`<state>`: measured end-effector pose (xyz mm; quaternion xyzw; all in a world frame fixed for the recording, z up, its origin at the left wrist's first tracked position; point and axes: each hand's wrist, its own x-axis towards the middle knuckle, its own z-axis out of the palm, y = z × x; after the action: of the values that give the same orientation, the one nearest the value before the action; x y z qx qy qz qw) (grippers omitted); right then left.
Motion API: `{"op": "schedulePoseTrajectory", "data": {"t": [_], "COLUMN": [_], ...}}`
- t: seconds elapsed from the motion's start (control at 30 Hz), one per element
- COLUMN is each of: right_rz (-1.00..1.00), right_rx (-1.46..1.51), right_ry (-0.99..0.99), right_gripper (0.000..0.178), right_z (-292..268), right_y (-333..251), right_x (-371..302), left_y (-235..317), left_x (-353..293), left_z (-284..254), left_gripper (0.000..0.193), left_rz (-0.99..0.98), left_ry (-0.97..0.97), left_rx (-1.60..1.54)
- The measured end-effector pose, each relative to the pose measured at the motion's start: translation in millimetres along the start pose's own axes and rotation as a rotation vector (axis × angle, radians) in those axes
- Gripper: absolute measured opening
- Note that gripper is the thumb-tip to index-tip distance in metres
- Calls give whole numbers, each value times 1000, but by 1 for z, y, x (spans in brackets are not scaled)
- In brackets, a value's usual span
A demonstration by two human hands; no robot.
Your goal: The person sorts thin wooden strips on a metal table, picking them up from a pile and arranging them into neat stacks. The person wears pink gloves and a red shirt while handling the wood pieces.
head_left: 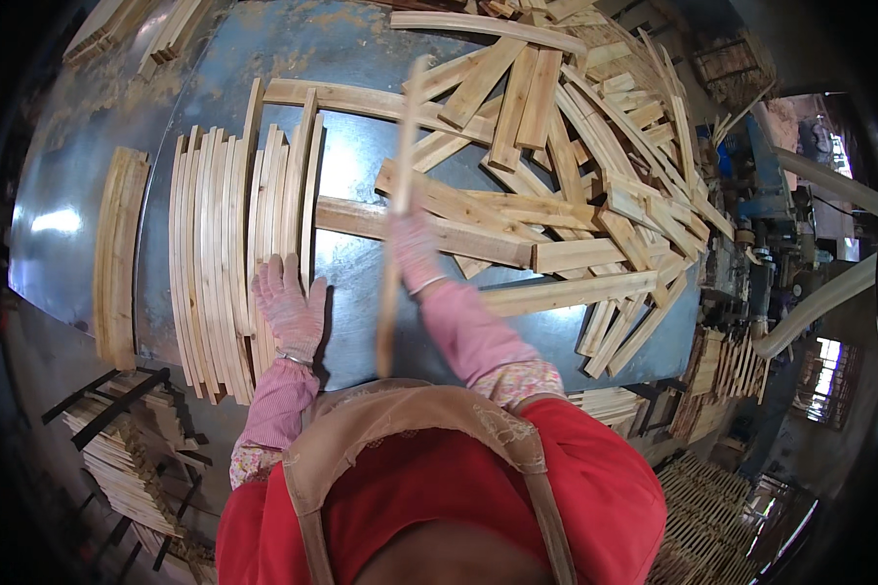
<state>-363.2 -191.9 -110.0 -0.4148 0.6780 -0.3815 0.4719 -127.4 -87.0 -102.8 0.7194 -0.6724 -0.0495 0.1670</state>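
Note:
My left hand (291, 304), in a pale pink glove, lies with its fingers stretched out over the near ends of a row of wooden slats (210, 263). The slats stand close side by side on the metal table (346, 336). My right hand (415, 249), gloved the same way, is closed round a single wooden slat (390, 302) and is smeared by motion. This slat points away from me, just right of the row. To its right spreads a loose heap of wooden pieces (517, 210), lying crosswise over each other.
A separate bundle of slats (119, 253) sits at the table's left side. More bundles (171, 37) lie at the far left. Stacked wood on a dark rack (122, 468) stands below the table's left edge. Machinery with thick hoses (819, 302) is on the right, above further wood stacks (707, 522).

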Motion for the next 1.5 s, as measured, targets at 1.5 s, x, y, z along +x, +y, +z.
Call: {"op": "schedulePoseTrajectory", "data": {"t": [1.5], "right_rz": [-913], "right_rx": [-932], "right_ry": [-2], "right_gripper": [57], "right_z": [30], "right_y": [-219], "right_x": [322], "left_y": [6], "left_x": [2], "left_z": [-18], "left_gripper": [103], "left_rz": [-30], "left_ry": [-151], "left_rx": [-6]}}
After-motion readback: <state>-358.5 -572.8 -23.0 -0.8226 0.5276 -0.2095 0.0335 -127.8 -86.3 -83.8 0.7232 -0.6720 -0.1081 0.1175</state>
